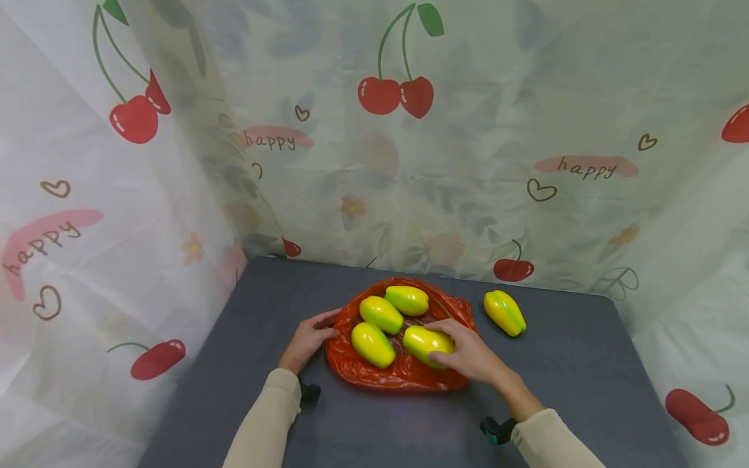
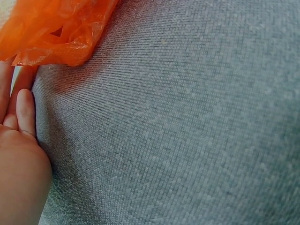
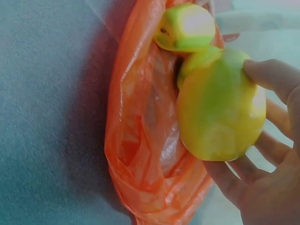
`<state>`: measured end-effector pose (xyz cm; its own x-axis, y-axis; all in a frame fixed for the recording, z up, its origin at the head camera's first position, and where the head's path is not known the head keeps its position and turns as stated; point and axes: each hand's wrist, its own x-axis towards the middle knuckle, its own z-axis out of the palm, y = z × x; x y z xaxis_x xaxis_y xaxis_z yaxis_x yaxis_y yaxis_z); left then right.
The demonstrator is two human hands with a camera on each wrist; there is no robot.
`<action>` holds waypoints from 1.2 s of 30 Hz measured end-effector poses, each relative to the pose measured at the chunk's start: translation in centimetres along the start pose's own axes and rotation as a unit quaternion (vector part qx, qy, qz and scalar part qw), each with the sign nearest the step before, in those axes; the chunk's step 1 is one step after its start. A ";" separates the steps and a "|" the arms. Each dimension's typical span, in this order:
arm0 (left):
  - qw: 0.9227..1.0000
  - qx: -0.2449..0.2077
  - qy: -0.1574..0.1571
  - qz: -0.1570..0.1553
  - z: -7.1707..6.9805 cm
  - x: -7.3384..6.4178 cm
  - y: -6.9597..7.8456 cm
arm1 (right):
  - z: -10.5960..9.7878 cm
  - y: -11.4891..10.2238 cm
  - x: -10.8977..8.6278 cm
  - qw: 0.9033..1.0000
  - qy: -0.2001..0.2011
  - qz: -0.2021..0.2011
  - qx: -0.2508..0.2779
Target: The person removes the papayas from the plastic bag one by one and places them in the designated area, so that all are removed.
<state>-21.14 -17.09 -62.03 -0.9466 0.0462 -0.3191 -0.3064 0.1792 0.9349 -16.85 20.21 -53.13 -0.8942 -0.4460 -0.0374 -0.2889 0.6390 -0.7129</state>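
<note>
An orange-red plastic bag (image 1: 404, 380) lies spread on the dark grey table, its mouth facing up. Several yellow-green papayas, among them one papaya (image 1: 372, 345) at the near left, lie in it. My right hand (image 1: 468, 354) grips another papaya (image 3: 222, 110) over the bag's right part, thumb on one side and fingers on the other. At the bag's left edge, my left hand (image 1: 307, 341) touches the plastic with fairly straight fingers. The left wrist view shows those fingers (image 2: 26, 110) reaching to the bag (image 2: 61, 33), which hides their tips.
One more papaya (image 1: 505, 313) lies on the table (image 1: 562, 377) to the right of the bag. A light curtain (image 1: 468, 162) printed with cherries hangs behind the table's back edge and along both sides.
</note>
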 end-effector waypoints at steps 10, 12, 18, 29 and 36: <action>1.000 -0.001 -0.001 0.005 0.0 0.2 0.0 | -1.7 0.4 -0.4 0.998 0.063 -0.005 -0.006; 1.000 -0.002 -0.003 0.007 0.0 0.3 0.1 | -2.0 0.5 -0.4 0.997 0.075 0.001 -0.010; 1.000 -0.003 -0.003 0.004 0.0 0.2 0.1 | -3.0 1.1 -0.6 0.995 0.098 0.010 -0.015; 1.000 -0.004 -0.004 0.009 -0.1 -0.1 0.2 | -4.1 3.0 -1.2 0.991 0.125 0.037 -0.015; 1.000 0.001 -0.004 0.010 0.0 -0.2 0.2 | -4.9 3.8 -1.5 0.988 0.143 0.050 -0.031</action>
<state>-21.05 -17.03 -61.82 -0.9515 0.0569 -0.3022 -0.2879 0.1804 0.9405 -18.25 26.37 -52.39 -0.9770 -0.1882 0.1000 -0.2059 0.7122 -0.6711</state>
